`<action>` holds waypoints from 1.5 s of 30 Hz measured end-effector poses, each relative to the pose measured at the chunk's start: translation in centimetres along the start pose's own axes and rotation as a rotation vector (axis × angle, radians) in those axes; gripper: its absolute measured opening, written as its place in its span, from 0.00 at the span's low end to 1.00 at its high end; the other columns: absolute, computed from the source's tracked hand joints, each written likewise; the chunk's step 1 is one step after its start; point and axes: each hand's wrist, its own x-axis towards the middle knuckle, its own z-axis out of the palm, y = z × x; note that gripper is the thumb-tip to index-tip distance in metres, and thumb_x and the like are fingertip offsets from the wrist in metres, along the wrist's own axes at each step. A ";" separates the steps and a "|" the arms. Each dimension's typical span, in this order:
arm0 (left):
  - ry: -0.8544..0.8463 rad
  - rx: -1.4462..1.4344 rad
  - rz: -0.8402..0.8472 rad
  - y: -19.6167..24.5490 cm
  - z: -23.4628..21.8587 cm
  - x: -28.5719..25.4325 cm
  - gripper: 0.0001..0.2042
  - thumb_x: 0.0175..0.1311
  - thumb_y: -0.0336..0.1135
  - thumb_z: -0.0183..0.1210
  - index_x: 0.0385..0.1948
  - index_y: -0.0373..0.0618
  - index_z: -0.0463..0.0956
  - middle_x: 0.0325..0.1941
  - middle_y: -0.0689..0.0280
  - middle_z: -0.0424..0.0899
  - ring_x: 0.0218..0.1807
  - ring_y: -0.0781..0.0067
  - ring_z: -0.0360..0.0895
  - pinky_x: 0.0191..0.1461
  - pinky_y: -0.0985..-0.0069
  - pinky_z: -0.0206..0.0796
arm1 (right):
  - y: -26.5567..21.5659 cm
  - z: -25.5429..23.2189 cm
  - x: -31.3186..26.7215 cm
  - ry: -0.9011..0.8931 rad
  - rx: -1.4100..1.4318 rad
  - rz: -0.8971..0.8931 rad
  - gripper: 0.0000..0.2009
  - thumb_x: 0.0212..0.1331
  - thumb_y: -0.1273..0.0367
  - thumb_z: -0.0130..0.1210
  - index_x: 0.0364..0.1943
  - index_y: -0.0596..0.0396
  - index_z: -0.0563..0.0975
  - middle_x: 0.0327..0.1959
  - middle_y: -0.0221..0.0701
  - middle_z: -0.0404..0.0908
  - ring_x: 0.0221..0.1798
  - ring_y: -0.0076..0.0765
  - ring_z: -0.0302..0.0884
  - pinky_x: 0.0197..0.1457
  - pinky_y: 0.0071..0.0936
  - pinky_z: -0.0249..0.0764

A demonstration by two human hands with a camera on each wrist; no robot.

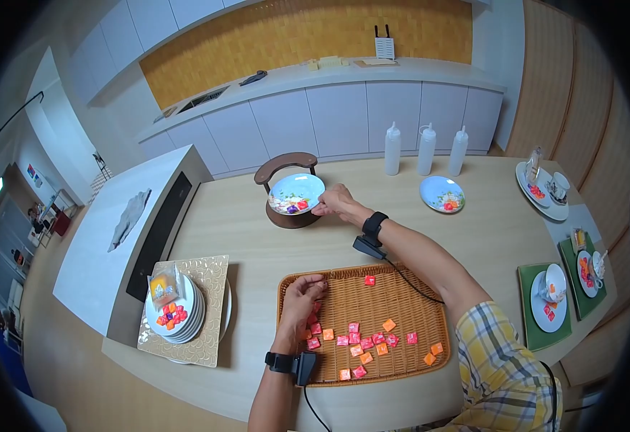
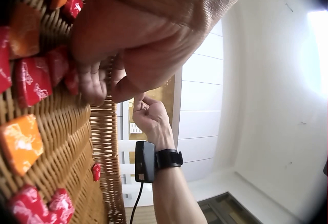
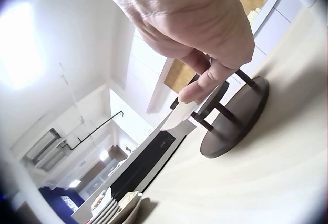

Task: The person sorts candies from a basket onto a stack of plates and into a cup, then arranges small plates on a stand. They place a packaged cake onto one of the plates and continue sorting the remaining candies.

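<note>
My right hand point(image 1: 340, 201) grips the edge of a round plate point(image 1: 297, 189) with a flower pattern, thumb and fingers pinching its rim. The plate is over a dark brown round stand point(image 1: 292, 218) with a curved back rail. In the right wrist view the plate point(image 3: 177, 116) shows edge-on at the fingertips. My left hand point(image 1: 301, 306) is loosely curled inside the left end of a wicker basket point(image 1: 401, 288). In the left wrist view its fingertips lie close to wrapped red candies point(image 2: 33, 80), with nothing seen between them. More orange candies point(image 1: 389, 325) are scattered across the basket.
A second flowered plate point(image 1: 442, 194) lies on the table, with white squeeze bottles point(image 1: 425, 151) behind it. At left, stacked white plates point(image 1: 192, 327) stand on a gold patterned board point(image 1: 218, 277). Green trays point(image 1: 531, 288) with plates and cups sit at right.
</note>
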 end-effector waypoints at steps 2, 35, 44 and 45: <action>-0.004 0.004 0.004 0.0 0.0 0.0 0.09 0.65 0.28 0.57 0.45 0.40 0.74 0.38 0.67 0.82 0.36 0.82 0.78 0.33 0.88 0.68 | 0.5 0.2 0.7 0.003 0.011 -0.010 0.12 0.54 0.80 0.42 0.35 0.84 0.71 0.27 0.54 0.81 0.28 0.43 0.85 0.31 0.27 0.83; 0.005 0.024 -0.016 0.3 0.1 -0.3 0.10 0.65 0.30 0.58 0.46 0.41 0.74 0.41 0.66 0.83 0.39 0.80 0.77 0.35 0.87 0.68 | 1.5 0.9 2.4 -0.038 0.085 0.019 0.18 0.68 0.68 0.45 0.43 0.81 0.70 0.37 0.54 0.80 0.37 0.46 0.84 0.39 0.29 0.84; 0.000 -0.009 -0.014 0.4 0.1 -0.3 0.09 0.64 0.28 0.58 0.45 0.40 0.74 0.38 0.67 0.82 0.37 0.82 0.75 0.32 0.87 0.67 | 1.7 -0.4 1.4 -0.021 0.075 0.013 0.17 0.67 0.68 0.45 0.41 0.78 0.70 0.36 0.54 0.81 0.37 0.47 0.84 0.41 0.31 0.83; -0.003 -0.008 -0.012 0.5 0.2 -0.3 0.09 0.64 0.28 0.58 0.45 0.40 0.74 0.38 0.67 0.82 0.37 0.82 0.75 0.32 0.87 0.67 | 1.5 -0.7 1.0 -0.019 0.076 0.010 0.17 0.67 0.68 0.45 0.41 0.78 0.70 0.36 0.54 0.81 0.37 0.47 0.84 0.41 0.31 0.83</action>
